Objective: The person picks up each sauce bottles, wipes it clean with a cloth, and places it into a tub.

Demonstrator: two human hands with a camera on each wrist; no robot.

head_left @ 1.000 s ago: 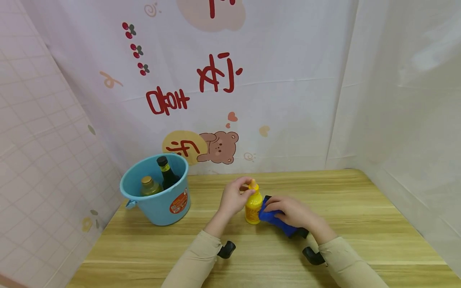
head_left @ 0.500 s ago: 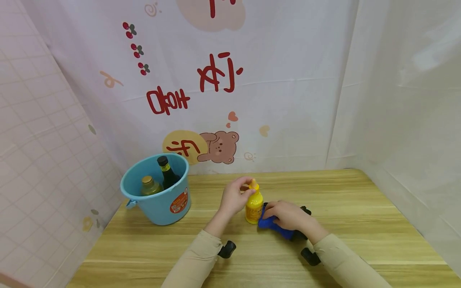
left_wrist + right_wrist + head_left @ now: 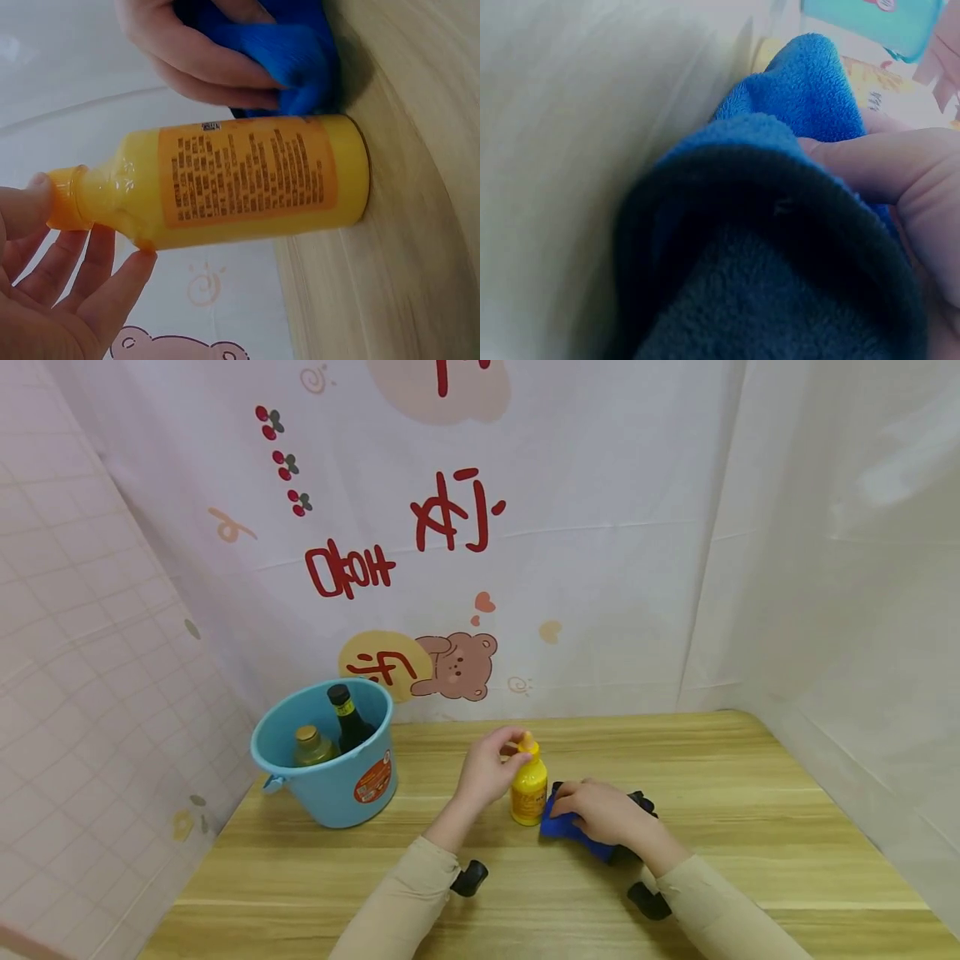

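Note:
A yellow bottle (image 3: pixel 529 793) with a printed label stands upright on the wooden table. My left hand (image 3: pixel 489 767) grips it by the cap and neck, thumb on one side and fingers on the other, as the left wrist view shows. My right hand (image 3: pixel 600 810) pinches a bunched blue and black cloth (image 3: pixel 566 828) just right of the bottle. In the left wrist view the blue cloth (image 3: pixel 289 56) lies right against the lower side of the bottle (image 3: pixel 247 180). The right wrist view has the dark side of the cloth (image 3: pixel 765 292) folded toward the camera.
A light blue bucket (image 3: pixel 330 789) stands at the left back of the table (image 3: pixel 720 793). Inside are a dark bottle (image 3: pixel 349 722) with a black cap and a greenish bottle (image 3: pixel 311 747) with a gold cap. A printed white curtain (image 3: pixel 600 568) hangs behind the table.
My right hand has drawn slightly down along the bottle's right side with the cloth, which is bunched more under the hand. My left hand and the bottle have stayed in place.

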